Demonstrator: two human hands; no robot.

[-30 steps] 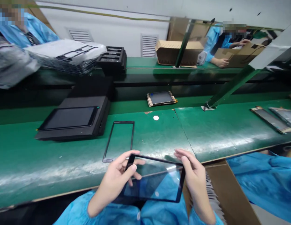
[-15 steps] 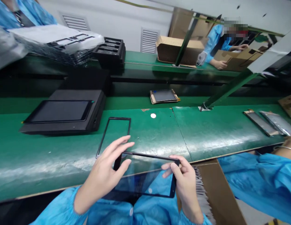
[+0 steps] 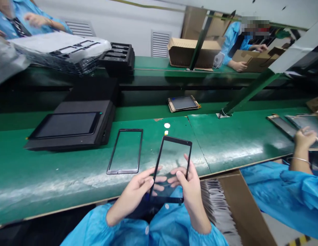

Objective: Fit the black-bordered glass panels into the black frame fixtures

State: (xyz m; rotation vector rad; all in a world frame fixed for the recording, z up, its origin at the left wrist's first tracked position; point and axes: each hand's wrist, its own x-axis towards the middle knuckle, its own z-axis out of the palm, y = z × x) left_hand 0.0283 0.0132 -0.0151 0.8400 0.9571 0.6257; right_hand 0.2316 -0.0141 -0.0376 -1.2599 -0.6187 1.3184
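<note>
left hand [image 3: 134, 191], right hand [image 3: 191, 188] | angled inward | fingers [image 3: 148, 183] pinching black-bordered panel [image 3: 174, 158] by long edges

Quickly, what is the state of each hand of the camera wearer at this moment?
Left hand: closed on the black-bordered clear panel, at its left edge.
Right hand: closed on the same panel, at its right edge.

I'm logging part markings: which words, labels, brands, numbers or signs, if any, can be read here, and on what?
No word, brand or number can be read.
Held glass panel: no legible text.
Screen stack: a blue mark, too small to read.
White round spot on the green bench: no lettering visible.
Yellow-and-black striping, bottom right: no readable wording.
</note>
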